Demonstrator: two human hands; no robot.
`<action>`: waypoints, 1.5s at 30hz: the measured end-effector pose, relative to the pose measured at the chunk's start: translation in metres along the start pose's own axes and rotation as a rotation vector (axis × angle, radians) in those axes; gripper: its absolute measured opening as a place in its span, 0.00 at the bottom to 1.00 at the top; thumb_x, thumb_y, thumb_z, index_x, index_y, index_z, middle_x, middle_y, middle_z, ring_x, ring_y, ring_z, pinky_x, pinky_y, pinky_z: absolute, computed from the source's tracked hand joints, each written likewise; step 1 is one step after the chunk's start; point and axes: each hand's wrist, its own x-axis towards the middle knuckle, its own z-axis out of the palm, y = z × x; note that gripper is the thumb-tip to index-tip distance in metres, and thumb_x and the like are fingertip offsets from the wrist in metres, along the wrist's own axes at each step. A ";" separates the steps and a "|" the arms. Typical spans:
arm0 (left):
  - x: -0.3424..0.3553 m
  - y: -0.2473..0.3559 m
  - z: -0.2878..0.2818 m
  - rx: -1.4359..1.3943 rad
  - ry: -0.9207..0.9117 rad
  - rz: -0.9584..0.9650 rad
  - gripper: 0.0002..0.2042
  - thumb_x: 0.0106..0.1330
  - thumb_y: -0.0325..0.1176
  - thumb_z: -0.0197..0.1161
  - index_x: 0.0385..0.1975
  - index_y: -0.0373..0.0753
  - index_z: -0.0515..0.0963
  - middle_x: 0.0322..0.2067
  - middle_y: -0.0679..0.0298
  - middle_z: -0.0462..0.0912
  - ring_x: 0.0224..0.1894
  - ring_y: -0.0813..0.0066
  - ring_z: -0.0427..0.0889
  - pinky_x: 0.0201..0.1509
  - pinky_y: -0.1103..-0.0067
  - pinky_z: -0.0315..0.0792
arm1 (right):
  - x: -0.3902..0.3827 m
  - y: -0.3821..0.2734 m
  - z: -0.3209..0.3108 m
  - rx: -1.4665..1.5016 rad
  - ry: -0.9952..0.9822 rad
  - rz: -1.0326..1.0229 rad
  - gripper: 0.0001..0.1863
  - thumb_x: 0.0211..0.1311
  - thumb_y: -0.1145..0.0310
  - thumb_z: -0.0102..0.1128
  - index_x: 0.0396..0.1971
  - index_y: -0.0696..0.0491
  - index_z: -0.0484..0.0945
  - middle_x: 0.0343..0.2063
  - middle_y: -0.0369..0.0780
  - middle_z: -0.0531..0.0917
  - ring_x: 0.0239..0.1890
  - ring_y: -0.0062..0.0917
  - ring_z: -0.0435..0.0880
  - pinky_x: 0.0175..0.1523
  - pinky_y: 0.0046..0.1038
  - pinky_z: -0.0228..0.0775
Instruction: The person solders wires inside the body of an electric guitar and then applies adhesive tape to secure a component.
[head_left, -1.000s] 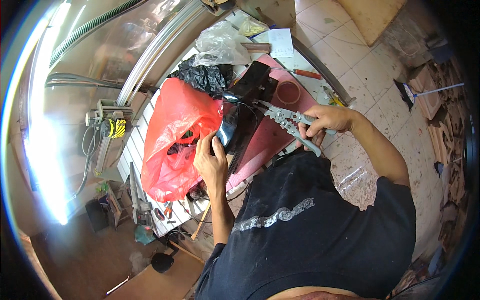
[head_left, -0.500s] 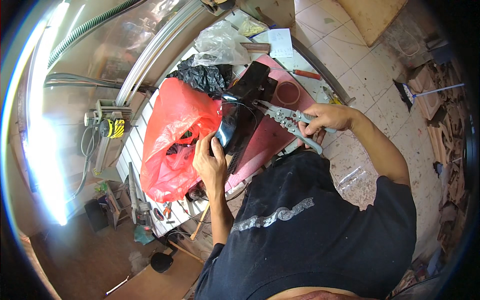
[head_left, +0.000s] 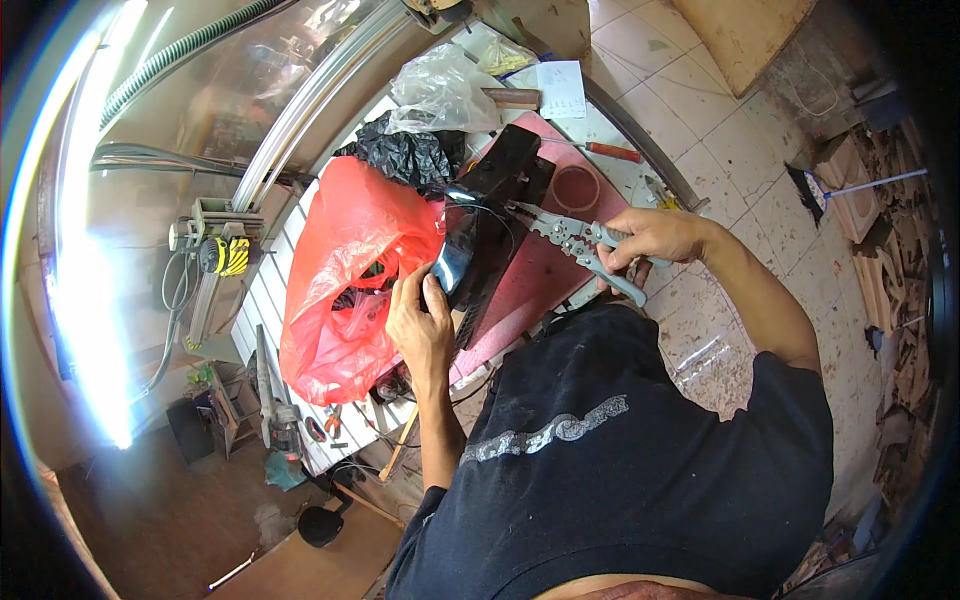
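Note:
My right hand (head_left: 655, 240) is closed round the grey handles of a wire stripper (head_left: 572, 238). Its jaws point left, at a thin dark wire beside a black metal piece (head_left: 500, 165). With its fingers and thumb, my left hand (head_left: 422, 318) grips the lower end of a glossy dark curved panel (head_left: 452, 262). The wire loops from near the top of this panel toward the stripper's jaws; whether the jaws bite on it, I cannot tell. A red plastic bag (head_left: 345, 260) lies just left of my left hand, with dark items showing in its opening.
A pink foam sheet (head_left: 530, 270) lies beneath the work, with a roll of tape (head_left: 576, 188) on it. Beyond are a red-handled screwdriver (head_left: 612, 152), a paper sheet (head_left: 560, 88), a black plastic bag (head_left: 405, 155) and a clear bag (head_left: 440, 85). Orange-handled pliers (head_left: 333, 420) lie near the table's left edge.

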 end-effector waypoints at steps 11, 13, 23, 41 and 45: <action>-0.001 0.000 0.001 0.006 -0.002 0.007 0.11 0.74 0.31 0.57 0.46 0.35 0.84 0.38 0.50 0.85 0.40 0.51 0.85 0.46 0.64 0.77 | 0.003 0.006 0.000 0.008 -0.004 -0.026 0.15 0.76 0.55 0.59 0.39 0.54 0.80 0.34 0.37 0.87 0.32 0.20 0.86 0.36 0.25 0.79; -0.001 0.001 0.000 0.007 -0.007 -0.001 0.11 0.74 0.31 0.57 0.46 0.35 0.84 0.38 0.50 0.85 0.40 0.51 0.85 0.46 0.64 0.77 | 0.002 0.004 0.002 -0.019 -0.002 -0.021 0.15 0.76 0.55 0.58 0.39 0.53 0.80 0.32 0.35 0.87 0.32 0.19 0.85 0.36 0.24 0.75; -0.002 0.004 -0.001 -0.008 0.022 -0.012 0.10 0.72 0.30 0.58 0.45 0.37 0.84 0.38 0.51 0.85 0.41 0.49 0.85 0.46 0.63 0.77 | -0.006 -0.015 0.034 -0.837 0.299 -0.053 0.16 0.73 0.59 0.59 0.37 0.60 0.76 0.32 0.49 0.84 0.40 0.43 0.85 0.49 0.42 0.74; -0.009 0.004 0.005 -0.070 0.113 -0.012 0.08 0.70 0.33 0.62 0.42 0.39 0.85 0.35 0.52 0.84 0.38 0.49 0.85 0.43 0.61 0.78 | 0.035 0.156 -0.056 0.049 0.860 -0.029 0.23 0.75 0.51 0.60 0.39 0.61 0.80 0.32 0.43 0.87 0.27 0.27 0.88 0.30 0.28 0.81; -0.008 0.006 0.006 -0.082 0.113 0.019 0.08 0.69 0.33 0.63 0.42 0.39 0.84 0.36 0.52 0.84 0.38 0.48 0.85 0.44 0.60 0.78 | 0.047 0.174 -0.058 -0.304 0.914 0.142 0.25 0.73 0.51 0.62 0.42 0.63 0.81 0.37 0.52 0.87 0.32 0.37 0.89 0.37 0.39 0.82</action>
